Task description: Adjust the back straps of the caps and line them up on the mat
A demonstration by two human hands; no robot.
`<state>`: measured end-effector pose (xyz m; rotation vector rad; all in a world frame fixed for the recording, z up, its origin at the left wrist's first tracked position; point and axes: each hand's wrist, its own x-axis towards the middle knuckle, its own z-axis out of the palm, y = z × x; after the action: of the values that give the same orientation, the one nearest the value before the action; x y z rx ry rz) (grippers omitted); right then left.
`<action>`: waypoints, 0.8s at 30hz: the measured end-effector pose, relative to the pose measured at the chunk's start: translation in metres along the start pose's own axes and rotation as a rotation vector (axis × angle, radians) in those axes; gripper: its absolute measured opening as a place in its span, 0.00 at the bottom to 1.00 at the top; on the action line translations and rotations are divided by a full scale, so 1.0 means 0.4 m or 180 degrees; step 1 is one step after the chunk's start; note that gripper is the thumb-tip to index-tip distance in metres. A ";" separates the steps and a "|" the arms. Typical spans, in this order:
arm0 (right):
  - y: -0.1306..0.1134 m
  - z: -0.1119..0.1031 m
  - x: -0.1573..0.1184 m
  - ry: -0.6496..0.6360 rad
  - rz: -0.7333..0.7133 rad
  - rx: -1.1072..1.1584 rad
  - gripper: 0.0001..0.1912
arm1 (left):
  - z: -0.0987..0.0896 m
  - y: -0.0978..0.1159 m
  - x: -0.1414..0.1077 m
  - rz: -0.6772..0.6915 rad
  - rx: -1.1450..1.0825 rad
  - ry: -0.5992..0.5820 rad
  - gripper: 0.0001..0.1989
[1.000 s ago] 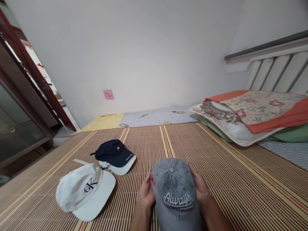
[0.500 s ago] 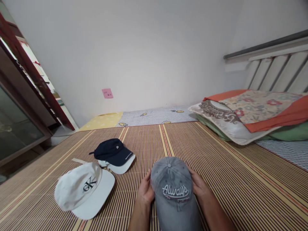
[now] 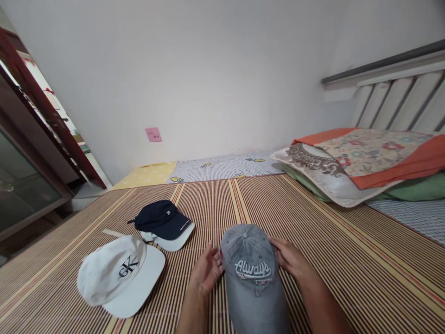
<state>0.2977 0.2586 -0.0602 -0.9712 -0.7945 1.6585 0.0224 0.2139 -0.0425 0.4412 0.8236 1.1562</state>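
A grey baseball cap (image 3: 248,297) with white "Always" lettering is low in the middle of the head view, its brim towards me. My left hand (image 3: 205,271) is beside the cap's left side, palm turned inward, with the fingers loosely bent and apart; the fingertips are close to the cap's edge. On the other side, my right hand (image 3: 290,257) has its fingers at the crown's edge, partly hidden by the cap. To the left lie a white cap (image 3: 111,273) with black "CK" letters and a navy cap (image 3: 158,220), which rests over another pale brim (image 3: 174,243).
A striped bamboo mat (image 3: 215,204) lies under the caps. Folded bedding (image 3: 368,157) is stacked at the right, near a white radiator (image 3: 403,102). A pink note (image 3: 153,134) is stuck on the wall, and a glass-panelled cabinet door (image 3: 24,185) stands at the left.
My left hand has moved left, off the grey cap's side, and its fingers have loosened. My right hand has shifted slightly outward, showing more of its fingers. The cap has hardly moved.
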 end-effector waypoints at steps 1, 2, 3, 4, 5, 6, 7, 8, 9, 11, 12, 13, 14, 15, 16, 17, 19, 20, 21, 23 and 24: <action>-0.002 -0.008 0.002 0.0128 0.0004 -0.0201 0.13 | -0.001 0.005 -0.005 0.0094 0.0095 0.0134 0.15; -0.004 -0.016 0.003 0.0271 0.0002 -0.0407 0.12 | -0.002 0.009 -0.009 0.0202 0.0210 0.0277 0.15; -0.007 -0.023 0.005 0.0421 -0.0027 -0.0596 0.11 | -0.004 0.013 -0.012 0.0316 0.0337 0.0423 0.15; -0.010 -0.030 0.007 0.0570 -0.0080 -0.0768 0.10 | -0.007 0.016 -0.014 0.0424 0.0474 0.0572 0.15; -0.014 -0.036 0.009 0.0713 -0.0156 -0.0917 0.09 | -0.011 0.020 -0.016 0.0521 0.0615 0.0724 0.16; -0.018 -0.040 0.010 0.0843 -0.0246 -0.1042 0.08 | -0.016 0.023 -0.017 0.0604 0.0751 0.0868 0.18; -0.024 -0.044 0.010 0.0954 -0.0338 -0.1144 0.07 | -0.021 0.026 -0.018 0.0676 0.0877 0.0996 0.19; -0.029 -0.047 0.010 0.1042 -0.0422 -0.1224 0.06 | -0.026 0.028 -0.018 0.0738 0.0989 0.1095 0.20; -0.035 -0.049 0.010 0.1107 -0.0488 -0.1287 0.06 | -0.029 0.030 -0.018 0.0791 0.1084 0.1158 0.21; -0.046 -0.049 0.010 0.1175 -0.0575 -0.1371 0.05 | -0.032 0.031 -0.020 0.0864 0.1223 0.1194 0.22; -0.051 -0.049 0.010 0.1195 -0.0604 -0.1393 0.04 | -0.030 0.031 -0.022 0.0882 0.1269 0.1181 0.22; -0.055 -0.047 0.011 0.1219 -0.0631 -0.1404 0.04 | -0.027 0.030 -0.025 0.0887 0.1301 0.1165 0.22; -0.060 -0.046 0.011 0.1245 -0.0659 -0.1402 0.04 | -0.023 0.028 -0.028 0.0881 0.1322 0.1150 0.22; -0.064 -0.045 0.012 0.1270 -0.0689 -0.1390 0.04 | -0.018 0.026 -0.033 0.0864 0.1334 0.1135 0.22; -0.068 -0.044 0.012 0.1288 -0.0718 -0.1367 0.04 | -0.014 0.022 -0.039 0.0841 0.1339 0.1127 0.22; -0.073 -0.043 0.012 0.1296 -0.0748 -0.1338 0.04 | -0.011 0.016 -0.047 0.0823 0.1349 0.1143 0.23; -0.083 -0.044 0.011 0.1283 -0.0800 -0.1268 0.04 | -0.012 -0.004 -0.072 0.0749 0.1274 0.1077 0.23; -0.088 -0.045 0.010 0.1267 -0.0821 -0.1233 0.04 | -0.015 -0.020 -0.091 0.0686 0.1184 0.1031 0.22; -0.093 -0.047 0.009 0.1245 -0.0837 -0.1199 0.04 | -0.020 -0.039 -0.113 0.0561 0.1015 0.0858 0.20; -0.103 -0.052 0.007 0.1194 -0.0854 -0.1139 0.05 | -0.030 -0.086 -0.172 0.0239 0.0658 0.0690 0.15; -0.107 -0.054 0.006 0.1168 -0.0858 -0.1114 0.05 | -0.033 -0.112 -0.206 0.0138 0.0628 0.0660 0.14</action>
<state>0.3348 0.2734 -0.0338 -1.3026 -0.9318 1.0868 0.0267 0.1198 -0.0538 0.5091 1.1192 1.1787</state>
